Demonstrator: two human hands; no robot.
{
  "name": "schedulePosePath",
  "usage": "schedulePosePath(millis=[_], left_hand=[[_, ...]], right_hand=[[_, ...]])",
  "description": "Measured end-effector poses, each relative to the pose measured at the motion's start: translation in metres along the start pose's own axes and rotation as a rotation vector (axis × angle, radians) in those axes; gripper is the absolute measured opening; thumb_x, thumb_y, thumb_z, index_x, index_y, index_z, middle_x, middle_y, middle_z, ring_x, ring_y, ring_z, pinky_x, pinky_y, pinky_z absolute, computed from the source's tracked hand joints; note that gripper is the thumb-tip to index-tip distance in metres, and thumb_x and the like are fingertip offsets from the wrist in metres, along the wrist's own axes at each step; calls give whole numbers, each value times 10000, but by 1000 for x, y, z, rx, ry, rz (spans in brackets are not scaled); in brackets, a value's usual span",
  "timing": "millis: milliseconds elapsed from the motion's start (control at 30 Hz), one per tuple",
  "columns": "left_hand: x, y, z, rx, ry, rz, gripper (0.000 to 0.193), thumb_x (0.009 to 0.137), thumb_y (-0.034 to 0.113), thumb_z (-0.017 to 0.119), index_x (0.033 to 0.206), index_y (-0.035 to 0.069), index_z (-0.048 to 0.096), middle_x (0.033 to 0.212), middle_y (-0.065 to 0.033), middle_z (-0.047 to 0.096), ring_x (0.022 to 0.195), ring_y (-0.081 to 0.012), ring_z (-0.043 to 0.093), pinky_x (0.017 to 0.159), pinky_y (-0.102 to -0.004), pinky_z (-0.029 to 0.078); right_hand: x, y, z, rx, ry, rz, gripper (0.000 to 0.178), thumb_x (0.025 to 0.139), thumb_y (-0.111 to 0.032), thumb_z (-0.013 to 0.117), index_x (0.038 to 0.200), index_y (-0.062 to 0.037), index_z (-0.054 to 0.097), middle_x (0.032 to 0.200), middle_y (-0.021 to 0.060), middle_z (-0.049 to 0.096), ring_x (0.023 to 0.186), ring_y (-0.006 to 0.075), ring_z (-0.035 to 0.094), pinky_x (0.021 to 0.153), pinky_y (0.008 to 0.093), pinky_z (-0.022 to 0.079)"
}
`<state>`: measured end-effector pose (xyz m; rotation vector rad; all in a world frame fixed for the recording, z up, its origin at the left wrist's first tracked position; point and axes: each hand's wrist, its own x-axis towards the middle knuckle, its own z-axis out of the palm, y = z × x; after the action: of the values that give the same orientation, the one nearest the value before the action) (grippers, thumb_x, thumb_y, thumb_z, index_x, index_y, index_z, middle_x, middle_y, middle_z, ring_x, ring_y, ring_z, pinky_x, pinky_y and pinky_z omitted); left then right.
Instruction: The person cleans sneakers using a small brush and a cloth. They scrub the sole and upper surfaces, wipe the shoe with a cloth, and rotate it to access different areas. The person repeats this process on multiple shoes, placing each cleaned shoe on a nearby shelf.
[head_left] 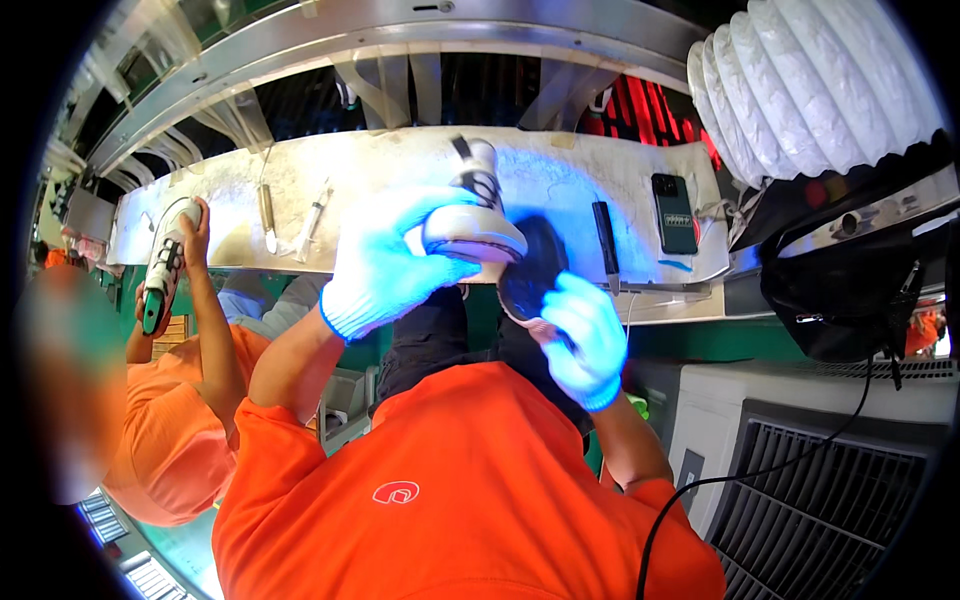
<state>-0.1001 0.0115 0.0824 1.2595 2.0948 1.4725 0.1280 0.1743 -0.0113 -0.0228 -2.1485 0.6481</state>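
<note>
2 gloved hands, both mine, both busy. My left hand (pixel 385 262) in a blue glow-lit glove is clamped around a white sneaker (pixel 472 215), fingers curled over its side and heel end, sole edge turned toward me. My right hand (pixel 585 340) has fingers closed together on a dark round pad or brush (pixel 530 268) pressed up against the shoe's underside; the grip itself is partly hidden by the glove, but nothing looks loose. Shoe sits raised just above the near edge of the pale workbench (pixel 400 185), between my 2 hands, not resting on it.

Handling guess: sneaker looks light, upper soft and squashy, sole stiffer and a bit rubbery, so best held by the sole rim and heel, not the fabric. Glove fabric should keep it from slipping. Dark pad looks soft and flexible, pinch at its edge.

Farther out on the bench: 1 black marker-like stick (pixel 606 240), 1 dark phone (pixel 674 212) lying flat to the right, 1 syringe (pixel 313 215) and 1 thin tool (pixel 267 215) to the left. White ribbed duct (pixel 815 80) hangs upper right, black bag (pixel 850 285) below it. At left, another person's bare hand (pixel 190 235) holds a second white shoe (pixel 165 265) upright, well apart from mine.
</note>
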Motion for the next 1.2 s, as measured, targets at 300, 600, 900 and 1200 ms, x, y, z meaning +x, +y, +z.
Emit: schedulePosePath(millis=[300,600,900,1200], left_hand=[[-28,-32,73,-164,281,405,556,838,52,959,1321,16,687,1340,-216,762,1199,-303,774,1031,-401,624],[-37,-26,53,89,44,658,249,883,7,850,1088,42,712,1410,-378,679,1144,-486,779,969,-476,643],[-86,-17,71,-450,125,264,411,867,213,935,1087,-51,710,1524,-423,588,1420,-481,636,1189,-513,484],[-90,-7,79,-533,228,178,348,804,85,977,944,-13,674,1415,-371,680,1421,-436,641,1202,-526,470]], right_hand=[[40,-31,-17,728,93,657,415,974,-137,845,1332,52,750,1263,109,769,1113,168,719,1010,330,574],[34,-8,-18,862,18,604,298,867,11,792,1164,44,791,1072,40,677,962,142,645,931,297,521],[16,-45,-6,661,84,517,388,807,-107,911,1151,26,791,1049,87,688,980,220,633,886,353,517],[15,-51,1,480,87,354,404,792,44,934,1158,-35,783,1012,66,637,797,140,589,663,276,478]])
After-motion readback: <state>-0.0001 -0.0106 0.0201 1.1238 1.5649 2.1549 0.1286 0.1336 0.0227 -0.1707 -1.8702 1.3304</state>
